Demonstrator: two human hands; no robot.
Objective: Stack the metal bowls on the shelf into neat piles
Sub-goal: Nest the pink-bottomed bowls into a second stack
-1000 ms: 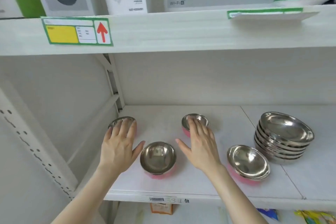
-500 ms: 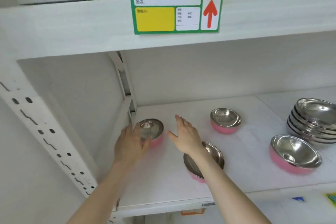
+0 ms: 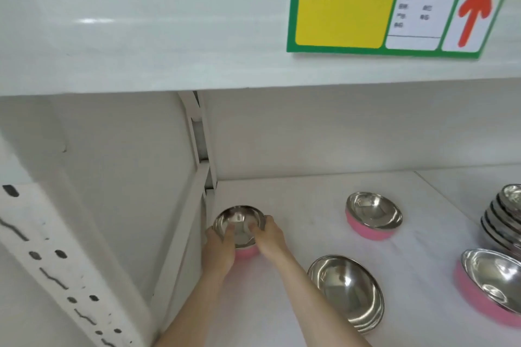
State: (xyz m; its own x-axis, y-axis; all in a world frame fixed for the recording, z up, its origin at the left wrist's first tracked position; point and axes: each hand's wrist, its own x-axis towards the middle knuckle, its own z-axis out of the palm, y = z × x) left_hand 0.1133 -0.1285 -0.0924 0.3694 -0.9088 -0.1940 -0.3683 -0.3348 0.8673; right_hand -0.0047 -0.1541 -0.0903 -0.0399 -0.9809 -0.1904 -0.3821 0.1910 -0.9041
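A small metal bowl with a pink outside (image 3: 239,222) sits at the shelf's far left corner. My left hand (image 3: 218,253) grips its left rim and my right hand (image 3: 269,239) grips its right rim, thumbs inside the bowl. A second pink-sided bowl (image 3: 372,213) stands further back to the right. A shallow metal bowl (image 3: 348,290) lies near the front, beside my right forearm. A larger pink-sided bowl (image 3: 493,282) is at the right edge. Behind it rises a stack of metal bowls (image 3: 504,217), partly cut off.
The white shelf board (image 3: 304,205) carries all the bowls. A white upright (image 3: 201,149) and side wall close the left. The upper shelf's front edge (image 3: 141,22) hangs low overhead with a green and yellow price tag (image 3: 394,5).
Both hands have closed in from either side and taken hold of the far-left bowl. The view has swung left and moved closer to the shelf.
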